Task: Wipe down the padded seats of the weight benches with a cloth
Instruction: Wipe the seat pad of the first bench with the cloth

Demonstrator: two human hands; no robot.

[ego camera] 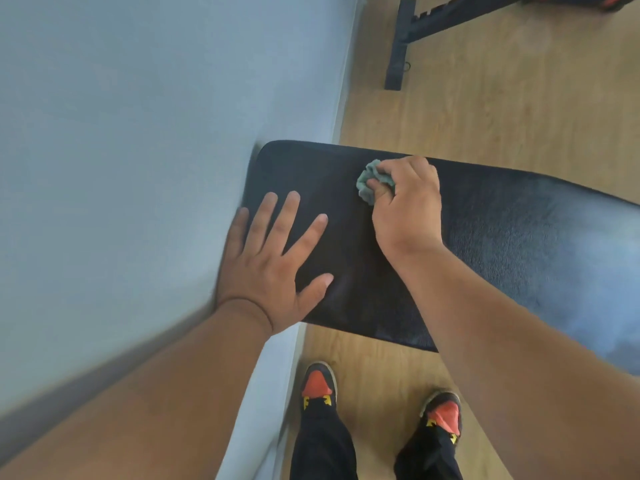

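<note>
Both hands on the padded seat point(502, 237), its end against the wall point(138, 133).

A pale blue-grey painted wall point(121, 133) fills everything to the left of the left hand point(273, 268), with a light skirting strip point(343, 98) along its foot. Light wood-look plank flooring point(502, 116) spreads beyond the right hand point(405, 206). Well past that hand lies a black metal frame with a flat crossbar foot point(398, 46). Below both hands stand a black trainer with an orange-red toe point(317, 384) and its twin point(443, 412), under black trouser legs point(322, 445).
</note>
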